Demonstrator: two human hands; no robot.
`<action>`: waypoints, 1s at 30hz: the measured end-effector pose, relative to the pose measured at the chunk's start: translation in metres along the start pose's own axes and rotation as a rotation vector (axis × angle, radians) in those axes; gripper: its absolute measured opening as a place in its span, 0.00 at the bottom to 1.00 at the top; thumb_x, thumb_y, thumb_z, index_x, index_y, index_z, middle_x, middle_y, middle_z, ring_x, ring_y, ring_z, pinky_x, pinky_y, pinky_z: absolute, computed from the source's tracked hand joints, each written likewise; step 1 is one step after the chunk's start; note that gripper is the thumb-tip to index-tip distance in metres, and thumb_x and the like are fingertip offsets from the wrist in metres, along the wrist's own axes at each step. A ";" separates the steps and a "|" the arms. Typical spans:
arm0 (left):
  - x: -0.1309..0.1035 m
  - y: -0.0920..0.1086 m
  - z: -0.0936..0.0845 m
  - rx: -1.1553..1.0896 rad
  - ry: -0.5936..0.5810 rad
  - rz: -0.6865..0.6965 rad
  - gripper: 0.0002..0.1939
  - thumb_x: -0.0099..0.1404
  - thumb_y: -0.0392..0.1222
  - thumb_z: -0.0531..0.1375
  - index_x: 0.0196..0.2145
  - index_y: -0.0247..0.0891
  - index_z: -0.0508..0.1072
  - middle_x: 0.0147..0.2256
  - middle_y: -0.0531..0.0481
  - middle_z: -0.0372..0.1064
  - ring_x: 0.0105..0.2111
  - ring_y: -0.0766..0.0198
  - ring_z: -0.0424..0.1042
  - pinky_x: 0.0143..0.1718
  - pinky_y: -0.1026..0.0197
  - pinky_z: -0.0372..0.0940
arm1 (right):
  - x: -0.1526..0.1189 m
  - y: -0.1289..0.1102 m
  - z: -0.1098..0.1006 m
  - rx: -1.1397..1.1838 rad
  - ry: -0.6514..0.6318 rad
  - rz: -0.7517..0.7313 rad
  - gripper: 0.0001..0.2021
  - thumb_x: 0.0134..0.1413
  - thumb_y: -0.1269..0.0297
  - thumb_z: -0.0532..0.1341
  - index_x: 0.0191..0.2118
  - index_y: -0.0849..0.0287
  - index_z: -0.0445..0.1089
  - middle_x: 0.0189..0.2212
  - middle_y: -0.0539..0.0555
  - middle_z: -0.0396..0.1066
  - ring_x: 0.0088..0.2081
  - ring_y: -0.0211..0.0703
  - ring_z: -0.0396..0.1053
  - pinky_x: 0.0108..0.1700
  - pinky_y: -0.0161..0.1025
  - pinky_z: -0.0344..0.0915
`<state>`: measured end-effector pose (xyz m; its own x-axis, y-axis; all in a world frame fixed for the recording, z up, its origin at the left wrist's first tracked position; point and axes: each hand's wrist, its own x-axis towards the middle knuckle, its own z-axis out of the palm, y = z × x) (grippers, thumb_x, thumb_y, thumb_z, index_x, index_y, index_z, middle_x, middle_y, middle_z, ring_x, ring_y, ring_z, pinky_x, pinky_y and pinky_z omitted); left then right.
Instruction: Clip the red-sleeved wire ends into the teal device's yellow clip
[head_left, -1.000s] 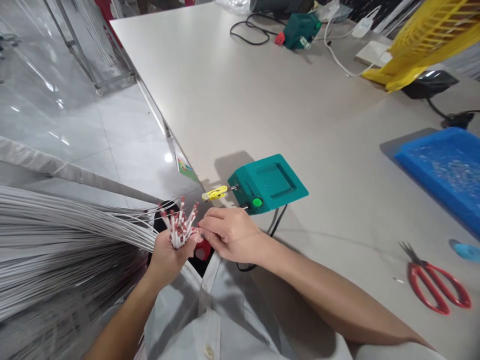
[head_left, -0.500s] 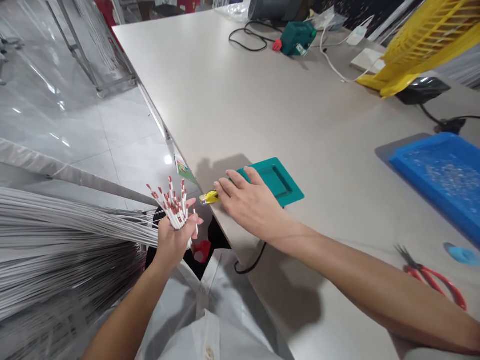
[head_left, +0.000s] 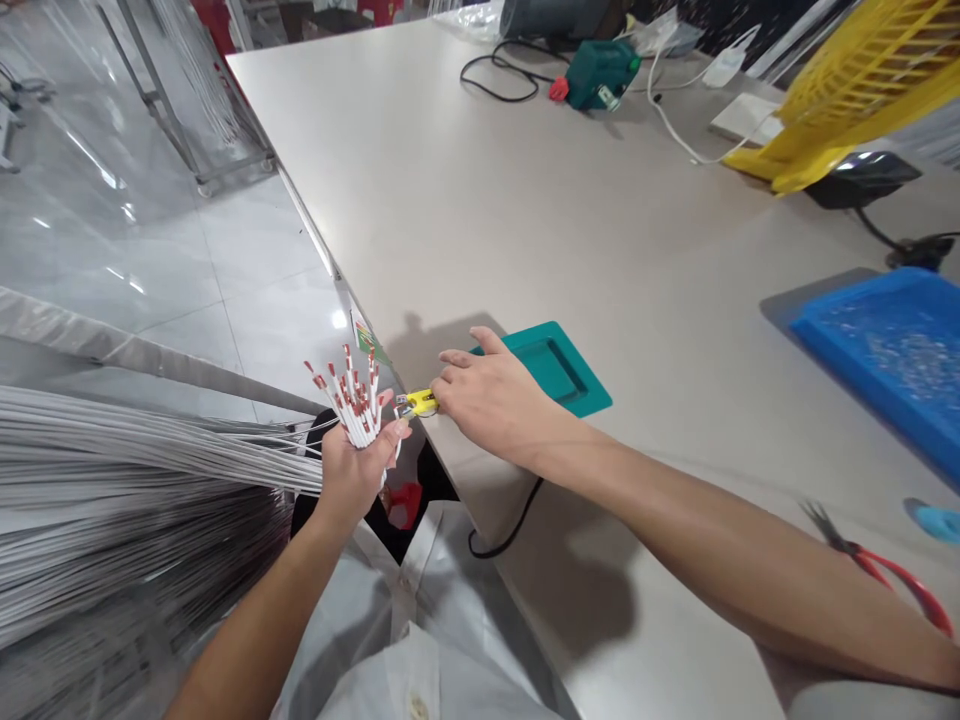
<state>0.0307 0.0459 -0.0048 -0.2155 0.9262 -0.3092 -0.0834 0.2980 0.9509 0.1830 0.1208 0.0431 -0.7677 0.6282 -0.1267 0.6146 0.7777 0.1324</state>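
Note:
My left hand [head_left: 356, 470] is closed round a bundle of white wires [head_left: 361, 432] with bare copper-coloured ends pointing up. One wire is pinched apart from the rest at its thumb, its end at the metal tip of a small yellow tool [head_left: 422, 402]. Over the table's edge, my right hand [head_left: 499, 400] has its fingers bent onto that yellow tool; its index finger is raised and stretched out. Part of the tool is hidden under the hand. Just behind the right hand lies a teal plate with a recessed middle [head_left: 555, 362], partly covered by it.
Long white wires [head_left: 150, 440] hang at the left. On the table [head_left: 450, 200] are red-handled pliers [head_left: 862, 560], a blue tray [head_left: 892, 350] with small bits in it, a yellow fan [head_left: 847, 100] and a green motor-like device [head_left: 602, 75]. A black cable [head_left: 517, 525] loops over the near edge.
My left hand has moved slightly right, bringing the single wire's end to the yellow tool's tip. The right hand's fingers have shifted on the tool.

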 end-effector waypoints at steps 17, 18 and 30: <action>0.001 0.000 0.003 0.068 0.060 -0.042 0.24 0.49 0.41 0.64 0.45 0.33 0.72 0.17 0.58 0.62 0.17 0.73 0.57 0.20 0.69 0.57 | -0.004 0.000 0.013 0.000 0.129 0.037 0.30 0.49 0.56 0.62 0.55 0.67 0.59 0.38 0.62 0.72 0.44 0.55 0.64 0.52 0.57 0.47; 0.001 0.000 0.002 0.080 0.055 -0.035 0.24 0.50 0.41 0.63 0.46 0.32 0.72 0.18 0.58 0.62 0.17 0.73 0.57 0.20 0.69 0.57 | -0.004 0.000 0.013 0.002 0.126 0.037 0.30 0.49 0.55 0.62 0.55 0.67 0.59 0.38 0.62 0.72 0.44 0.55 0.64 0.53 0.57 0.47; -0.019 0.012 -0.021 0.164 0.020 0.101 0.08 0.58 0.42 0.58 0.28 0.35 0.72 0.15 0.59 0.58 0.17 0.71 0.58 0.21 0.67 0.56 | -0.021 -0.036 0.006 0.360 0.573 0.091 0.11 0.58 0.66 0.54 0.42 0.62 0.70 0.34 0.57 0.74 0.35 0.45 0.69 0.39 0.43 0.60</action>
<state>0.0132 0.0268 0.0128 -0.2340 0.9491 -0.2107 0.0993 0.2389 0.9660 0.1782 0.0799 0.0350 -0.6240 0.6567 0.4234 0.6272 0.7442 -0.2298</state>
